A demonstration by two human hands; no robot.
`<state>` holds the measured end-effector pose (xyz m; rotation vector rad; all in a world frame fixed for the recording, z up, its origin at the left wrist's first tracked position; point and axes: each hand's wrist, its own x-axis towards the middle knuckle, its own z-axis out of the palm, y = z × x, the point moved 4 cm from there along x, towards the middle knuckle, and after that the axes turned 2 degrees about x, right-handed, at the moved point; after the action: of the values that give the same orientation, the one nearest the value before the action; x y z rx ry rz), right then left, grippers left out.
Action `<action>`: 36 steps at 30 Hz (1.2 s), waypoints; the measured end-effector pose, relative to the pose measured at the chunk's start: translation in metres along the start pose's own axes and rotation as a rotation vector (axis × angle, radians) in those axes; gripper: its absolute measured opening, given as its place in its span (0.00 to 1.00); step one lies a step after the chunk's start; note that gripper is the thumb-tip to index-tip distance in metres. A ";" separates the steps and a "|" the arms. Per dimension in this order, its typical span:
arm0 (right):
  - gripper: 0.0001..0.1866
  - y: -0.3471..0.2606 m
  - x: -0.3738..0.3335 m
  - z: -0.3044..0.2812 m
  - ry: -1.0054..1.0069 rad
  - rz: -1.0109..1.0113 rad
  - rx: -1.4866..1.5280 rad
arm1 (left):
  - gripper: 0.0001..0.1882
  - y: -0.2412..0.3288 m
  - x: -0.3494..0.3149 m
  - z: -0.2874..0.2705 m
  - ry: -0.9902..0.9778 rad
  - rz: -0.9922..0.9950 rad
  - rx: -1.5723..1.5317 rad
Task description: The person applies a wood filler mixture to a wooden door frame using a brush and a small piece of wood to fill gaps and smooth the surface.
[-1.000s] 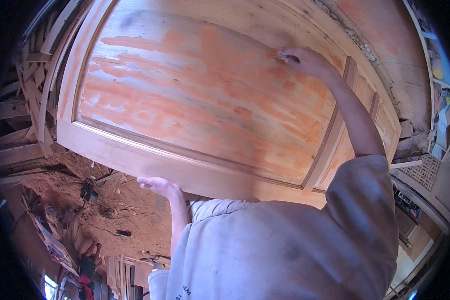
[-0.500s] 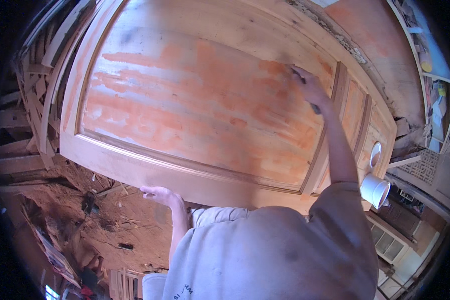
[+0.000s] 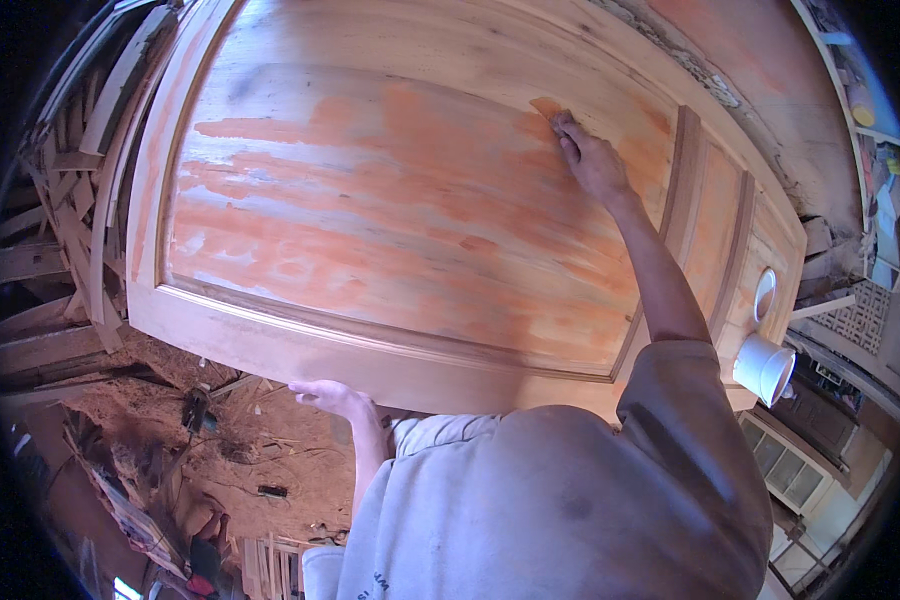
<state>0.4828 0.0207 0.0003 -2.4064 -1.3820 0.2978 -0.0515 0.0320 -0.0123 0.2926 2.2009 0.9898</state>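
A large wooden panelled door [image 3: 390,370] lies in front of me, its big panel streaked with orange filler [image 3: 410,220]. My right hand [image 3: 598,170] is closed around a putty knife, over the far right part of that panel. The orange-smeared blade of the putty knife [image 3: 547,106] points away to the left, while its handle is hidden in my grip. At the near edge of the door my left hand [image 3: 332,397] rests with fingers stretched out and nothing in them.
A white tub [image 3: 765,370] stands at the door's right end, beside a round white lid [image 3: 765,294]. Scrap timber [image 3: 75,220] is piled at the left. Sawdust and offcuts cover the brown floor [image 3: 270,450]. Behind the door is another board [image 3: 740,90].
My right hand has shifted slightly left and the putty knife has turned, so its orange-covered blade now shows. My left hand stays by the door's edge.
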 end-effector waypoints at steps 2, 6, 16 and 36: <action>0.16 0.005 -0.004 -0.017 -0.128 0.054 -0.044 | 0.41 -0.006 0.009 -0.005 -0.006 0.022 -0.022; 0.17 0.009 0.021 -0.074 -0.462 0.125 -0.016 | 0.42 -0.017 0.022 -0.006 0.021 0.071 0.048; 0.16 -0.052 0.089 -0.023 -0.598 -0.276 -0.178 | 0.45 0.000 -0.002 -0.005 -0.021 0.054 -0.020; 0.22 0.043 -0.016 -0.040 -0.143 0.082 0.195 | 0.41 -0.023 0.028 -0.006 0.054 0.118 -0.015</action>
<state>0.5234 -0.0208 0.0202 -2.3206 -1.2504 0.6079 -0.0745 0.0258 -0.0404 0.3968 2.2451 1.0892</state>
